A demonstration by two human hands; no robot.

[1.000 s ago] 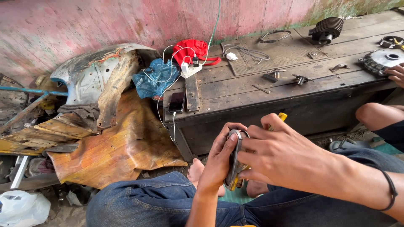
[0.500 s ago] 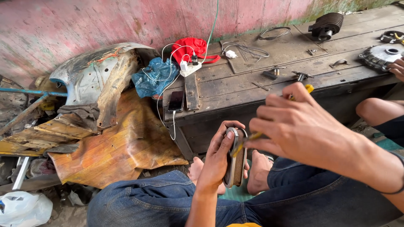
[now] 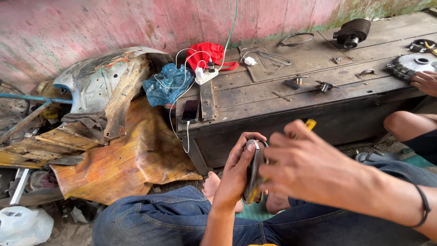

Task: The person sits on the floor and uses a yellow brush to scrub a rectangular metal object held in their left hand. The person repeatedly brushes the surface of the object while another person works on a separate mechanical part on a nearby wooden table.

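gripping a curved metal part (image 3: 253, 171) upright in left hand (image 3: 236, 171), right hand (image 3: 305, 171) clamping yellow-handled tool (image 3: 310, 124) against it

We've got the metal part (image 3: 253, 171) upright in our left hand (image 3: 236, 171), with our right hand (image 3: 305, 168) pressed up against its right side, both over our lap. Straight ahead sits the wooden bench (image 3: 318, 98). On its left end lies a phone (image 3: 191, 110) with a power strip (image 3: 206, 75) behind it and a cloth bag (image 3: 207, 52) behind that. An engine cylinder (image 3: 353, 32) sits far back on the right, and another person's hand (image 3: 425, 82) rests on a round cover (image 3: 409, 65) at the right edge. Left of the bench, a fender (image 3: 102, 82) leans by the wall (image 3: 114, 23), above a sheet of scrap (image 3: 123, 159) on the ground.
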